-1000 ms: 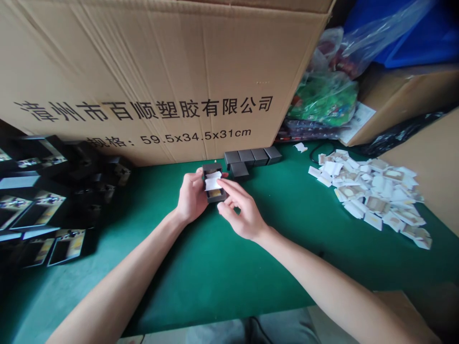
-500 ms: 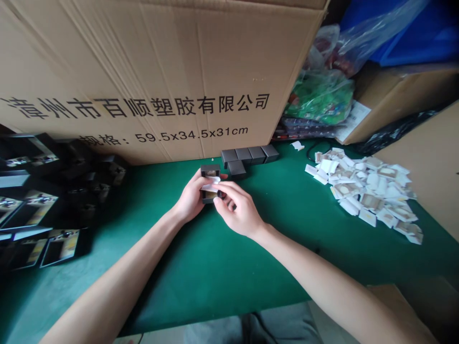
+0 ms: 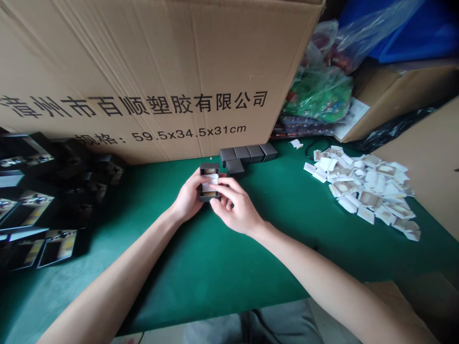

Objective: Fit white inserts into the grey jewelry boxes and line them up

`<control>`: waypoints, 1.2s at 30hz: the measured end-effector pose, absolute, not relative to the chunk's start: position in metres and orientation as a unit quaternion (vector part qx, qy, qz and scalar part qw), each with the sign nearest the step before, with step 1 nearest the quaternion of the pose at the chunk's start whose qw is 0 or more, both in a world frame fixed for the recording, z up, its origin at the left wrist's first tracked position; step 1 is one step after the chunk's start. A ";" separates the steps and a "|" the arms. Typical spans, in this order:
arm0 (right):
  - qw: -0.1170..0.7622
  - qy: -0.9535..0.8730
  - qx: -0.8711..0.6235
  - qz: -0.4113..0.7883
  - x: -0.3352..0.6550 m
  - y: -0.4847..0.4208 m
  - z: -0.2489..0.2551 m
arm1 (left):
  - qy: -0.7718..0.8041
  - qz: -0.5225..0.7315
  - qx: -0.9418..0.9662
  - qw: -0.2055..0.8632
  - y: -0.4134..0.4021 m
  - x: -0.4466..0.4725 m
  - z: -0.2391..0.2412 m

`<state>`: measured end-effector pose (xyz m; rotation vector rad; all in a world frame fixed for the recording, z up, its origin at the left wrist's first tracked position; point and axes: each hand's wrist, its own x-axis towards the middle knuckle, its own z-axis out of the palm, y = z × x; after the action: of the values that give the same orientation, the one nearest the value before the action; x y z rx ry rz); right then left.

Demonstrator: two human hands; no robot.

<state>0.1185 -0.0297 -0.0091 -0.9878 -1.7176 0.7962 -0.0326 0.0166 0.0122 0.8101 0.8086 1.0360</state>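
Observation:
A small black box, its inside showing, is held above the green table in front of me. My left hand is closed around the box's left side, thumb over its edge. My right hand grips the right side, with fingertips on a white insert that lies across the box's middle. Inside, at the lower end, a yellowish patch shows. Just beyond my hands stand several closed dark boxes in a row, with one more box in front of them.
A large cardboard carton stands behind. Stacked open black boxes fill the left side. White folded inserts lie heaped at the right on the green table. Plastic bags and a blue bin are at the back right.
The white insert, tilted and raised before, now lies flatter across the box. My right fingers have shifted slightly left over it; the left hand still holds the box.

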 end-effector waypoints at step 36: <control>0.355 -0.770 -0.515 0.126 0.122 -0.028 -0.011 | 0.410 0.496 0.507 0.573 0.015 -0.030 0.000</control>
<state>0.1220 -0.0275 -0.0112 -1.3299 -1.9902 0.3261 -0.0305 0.0152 0.0002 1.1885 0.9612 1.1635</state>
